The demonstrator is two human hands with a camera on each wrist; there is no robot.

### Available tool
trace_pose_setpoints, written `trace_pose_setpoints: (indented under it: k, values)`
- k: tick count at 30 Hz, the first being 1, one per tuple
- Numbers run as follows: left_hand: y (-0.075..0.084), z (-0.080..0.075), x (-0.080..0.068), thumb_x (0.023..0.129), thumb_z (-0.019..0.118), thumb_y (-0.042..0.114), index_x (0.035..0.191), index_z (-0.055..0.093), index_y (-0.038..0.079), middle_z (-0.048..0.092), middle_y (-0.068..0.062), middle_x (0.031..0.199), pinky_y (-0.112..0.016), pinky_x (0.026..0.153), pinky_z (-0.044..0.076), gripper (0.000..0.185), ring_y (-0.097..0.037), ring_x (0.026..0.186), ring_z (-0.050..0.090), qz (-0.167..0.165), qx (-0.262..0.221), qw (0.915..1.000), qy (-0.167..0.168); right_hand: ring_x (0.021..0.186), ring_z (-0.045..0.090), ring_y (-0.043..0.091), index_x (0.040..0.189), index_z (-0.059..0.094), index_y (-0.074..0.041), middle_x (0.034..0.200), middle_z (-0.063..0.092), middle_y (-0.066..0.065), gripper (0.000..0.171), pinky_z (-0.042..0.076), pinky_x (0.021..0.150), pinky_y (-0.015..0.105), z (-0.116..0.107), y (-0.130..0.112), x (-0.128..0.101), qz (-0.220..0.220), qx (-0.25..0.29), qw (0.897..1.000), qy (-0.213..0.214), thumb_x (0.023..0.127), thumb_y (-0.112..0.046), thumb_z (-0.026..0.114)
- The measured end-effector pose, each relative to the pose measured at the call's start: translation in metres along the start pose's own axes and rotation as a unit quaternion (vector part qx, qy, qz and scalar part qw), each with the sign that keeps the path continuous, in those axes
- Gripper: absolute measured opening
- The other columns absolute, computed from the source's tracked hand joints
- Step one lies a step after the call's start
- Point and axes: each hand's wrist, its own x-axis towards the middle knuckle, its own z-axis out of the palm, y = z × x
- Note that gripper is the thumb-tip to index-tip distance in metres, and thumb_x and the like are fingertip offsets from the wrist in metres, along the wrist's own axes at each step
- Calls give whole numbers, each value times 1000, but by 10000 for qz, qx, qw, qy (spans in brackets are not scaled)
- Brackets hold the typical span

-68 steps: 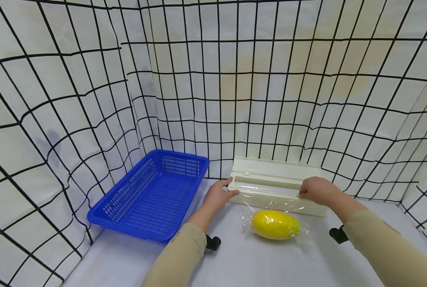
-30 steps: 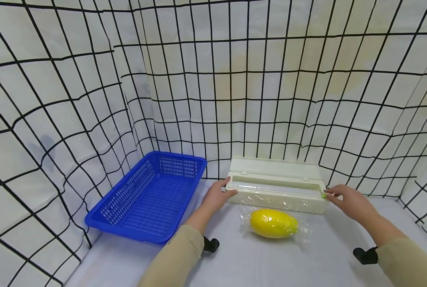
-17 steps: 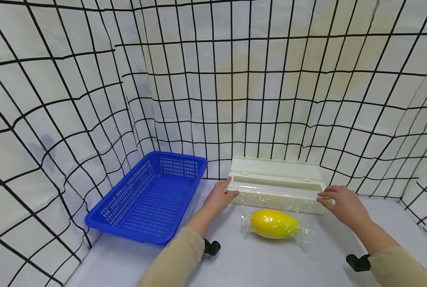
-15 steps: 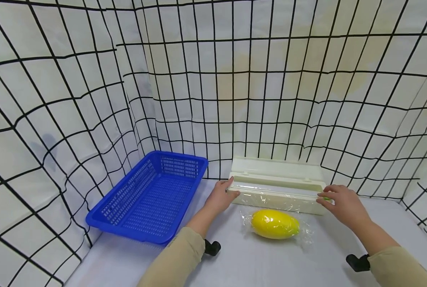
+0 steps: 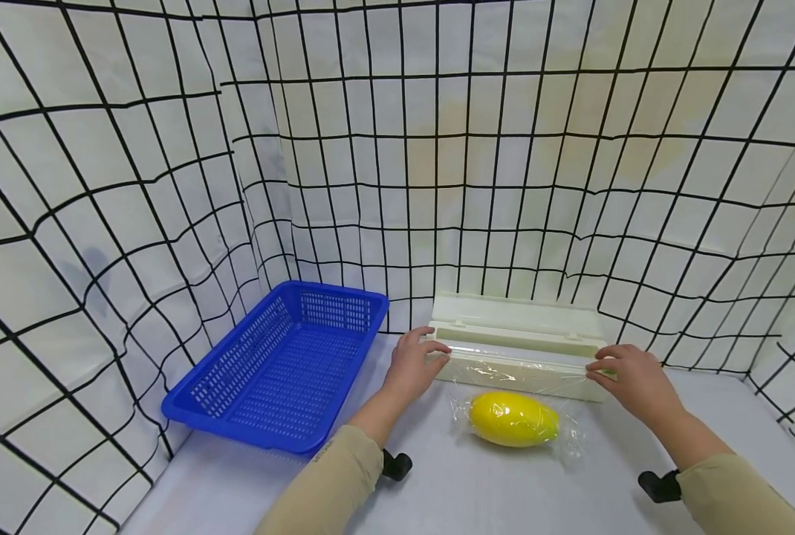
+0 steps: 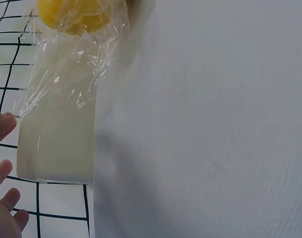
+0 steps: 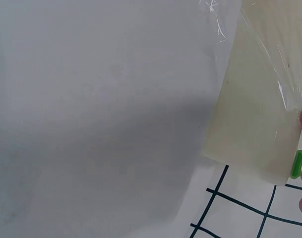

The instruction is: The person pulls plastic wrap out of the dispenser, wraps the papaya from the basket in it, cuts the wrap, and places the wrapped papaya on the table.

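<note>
A cream cling film dispenser stands with its lid raised and a roll inside. Clear cling film hangs over its front and reaches a yellow, oval, fruit-like object, which it wraps loosely. At the dispenser's left end my left hand pinches the film's edge between thumb and finger, other fingers spread. My right hand pinches the film at the right front corner. Beside its fingers sits the green slide cutter, partly hidden behind the hand in the head view.
A blue perforated basket stands on the white table, left of the dispenser. White walls with a black grid rise behind and at both sides. Black wrist mounts stick out by the sleeves.
Over the earlier frames, my right hand slid the green cutter to the dispenser's right end, then shifted onto the film. My left hand has moved from the box's left end onto the film's edge.
</note>
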Motion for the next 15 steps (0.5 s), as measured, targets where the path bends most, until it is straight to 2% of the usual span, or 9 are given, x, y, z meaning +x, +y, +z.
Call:
trace_pose_setpoints:
  k: [7, 15]
  values:
    - [1, 1, -5, 94, 68, 29, 102, 77, 26, 52, 0, 141, -52, 112, 27, 12, -33, 138, 35, -58, 108, 9999, -28, 93, 62, 34, 86, 78, -10, 93, 70, 8, 10, 50, 81, 56, 2, -6, -1, -450, -131, 9977, 485, 77, -8, 82]
    - [4, 0, -9, 94, 68, 29, 100, 76, 25, 55, 0, 136, -53, 112, 28, 10, -33, 135, 38, -72, 143, 9999, -32, 94, 62, 33, 84, 72, -12, 93, 68, 7, 9, 49, 79, 55, -2, -11, -1, -451, -132, 9980, 422, 80, -7, 79]
